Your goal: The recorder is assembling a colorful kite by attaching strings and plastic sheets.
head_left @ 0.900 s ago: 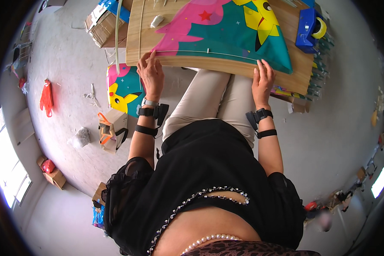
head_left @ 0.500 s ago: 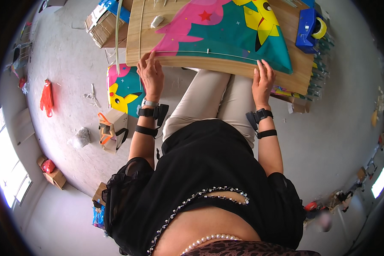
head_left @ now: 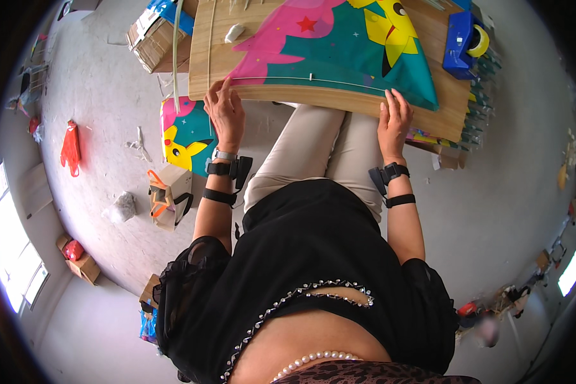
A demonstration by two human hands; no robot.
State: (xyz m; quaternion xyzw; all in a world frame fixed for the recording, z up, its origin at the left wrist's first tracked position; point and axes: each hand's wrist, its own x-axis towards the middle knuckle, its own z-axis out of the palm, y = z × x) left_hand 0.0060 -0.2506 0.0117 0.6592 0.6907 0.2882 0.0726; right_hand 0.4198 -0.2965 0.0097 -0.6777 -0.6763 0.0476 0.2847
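Though near, tape dispenser point(head_left: 457, 52) off fabric point(head_left: 339, 59).

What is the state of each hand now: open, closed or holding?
Left hand: partly curled at the rod's left end; whether it holds cannot be told.
Right hand: partly curled at the right end; holding cannot be told either.

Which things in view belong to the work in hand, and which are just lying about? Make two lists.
Seem in use:
- rod, left hand and right hand at its ends
- teal-and-pink sheet beneath
- board

Seem idle:
- red bag
- crumpled plastic
- white scraps
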